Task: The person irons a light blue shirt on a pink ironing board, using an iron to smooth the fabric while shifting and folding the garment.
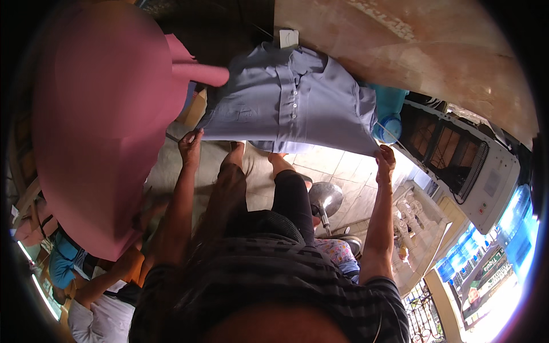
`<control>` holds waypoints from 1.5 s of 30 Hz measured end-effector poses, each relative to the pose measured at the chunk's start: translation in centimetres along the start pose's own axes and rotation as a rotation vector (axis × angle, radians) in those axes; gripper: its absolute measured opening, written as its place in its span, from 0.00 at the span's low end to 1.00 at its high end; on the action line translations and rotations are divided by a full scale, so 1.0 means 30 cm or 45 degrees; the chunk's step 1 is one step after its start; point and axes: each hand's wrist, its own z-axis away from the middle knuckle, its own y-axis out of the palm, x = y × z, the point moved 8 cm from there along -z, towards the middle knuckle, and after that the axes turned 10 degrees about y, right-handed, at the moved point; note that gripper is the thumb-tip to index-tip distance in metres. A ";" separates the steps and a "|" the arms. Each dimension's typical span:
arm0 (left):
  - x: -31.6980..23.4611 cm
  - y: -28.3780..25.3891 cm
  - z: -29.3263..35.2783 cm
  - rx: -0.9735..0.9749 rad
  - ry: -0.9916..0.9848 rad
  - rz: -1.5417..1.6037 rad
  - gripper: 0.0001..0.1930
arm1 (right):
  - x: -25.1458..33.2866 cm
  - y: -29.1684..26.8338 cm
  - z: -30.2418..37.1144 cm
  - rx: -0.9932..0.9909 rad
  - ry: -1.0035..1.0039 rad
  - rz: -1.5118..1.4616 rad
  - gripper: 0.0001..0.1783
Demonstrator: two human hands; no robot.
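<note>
A grey-blue shirt (257, 114) hangs in front of me, with a buttoned placket down its middle and a white tag (289, 38) at the collar. My left hand (190, 146) pinches the hem at its left corner. At the opposite corner, my right hand (385, 160) grips the hem. Between both hands the lower edge is pulled out nearly straight. My bare feet and the tiled floor show below it.
A large pink garment (108, 131) fills the left side close by. Behind the shirt's right is a brown surface (457, 63). A blue water jug (390, 128) and a white-framed appliance (480, 183) stand right. A person in white (103, 311) is at lower left.
</note>
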 end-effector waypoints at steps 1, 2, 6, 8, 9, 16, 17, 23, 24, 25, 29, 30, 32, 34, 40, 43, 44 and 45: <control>0.021 0.003 -0.003 0.028 -0.024 -0.025 0.10 | -0.012 -0.010 0.011 -0.019 -0.038 0.011 0.18; 0.031 -0.008 -0.001 0.046 -0.047 -0.055 0.10 | -0.004 -0.013 0.028 -0.008 -0.093 0.106 0.17; 0.093 -0.065 0.020 0.076 -0.095 -0.213 0.09 | -0.021 -0.045 0.104 -0.036 -0.068 0.249 0.13; 0.117 -0.061 0.031 0.107 -0.105 -0.243 0.08 | -0.063 -0.064 0.116 -0.034 -0.055 0.242 0.13; 0.132 -0.053 0.039 0.121 -0.114 -0.248 0.08 | -0.090 -0.056 0.119 0.003 -0.046 0.231 0.13; 0.180 -0.043 0.041 0.183 0.394 -0.863 0.16 | -0.152 0.058 0.039 -0.071 -0.274 0.889 0.20; 0.142 0.003 0.067 0.199 0.665 -1.129 0.20 | -0.063 0.140 0.032 -0.115 -0.384 1.010 0.21; -0.174 0.624 0.290 0.680 0.888 -0.851 0.21 | 0.386 0.674 -0.103 0.067 -0.767 0.757 0.18; -0.212 0.697 0.322 0.781 0.979 -0.750 0.21 | 0.419 0.748 -0.134 0.076 -0.813 0.732 0.17; -0.238 0.761 0.348 0.934 0.911 -0.839 0.24 | 0.462 0.822 -0.154 0.078 -0.922 0.788 0.16; -0.164 0.840 0.402 0.905 0.971 -0.952 0.27 | 0.531 1.100 -0.173 0.279 -1.245 0.830 0.22; -0.152 0.843 0.398 0.898 0.971 -0.968 0.26 | 0.522 1.150 -0.177 0.289 -1.180 0.926 0.24; -0.144 0.842 0.390 0.885 0.973 -0.942 0.26 | 0.523 1.236 -0.180 0.311 -1.041 1.124 0.28; -0.144 0.840 0.384 0.871 0.984 -0.919 0.25 | 0.513 1.283 -0.198 0.432 -0.881 1.195 0.30; -0.153 0.837 0.377 0.857 0.954 -0.878 0.25 | 0.595 1.318 -0.073 0.532 -1.328 0.916 0.19; -0.169 0.840 0.369 0.860 0.981 -0.879 0.24 | 0.585 1.300 -0.155 0.207 -1.067 0.895 0.20; -0.168 0.840 0.367 0.865 0.980 -0.874 0.24 | 0.562 1.295 -0.190 0.076 -0.876 1.195 0.18; -0.168 0.840 0.366 0.871 0.980 -0.870 0.24 | 0.585 1.293 -0.174 0.075 -0.978 1.207 0.18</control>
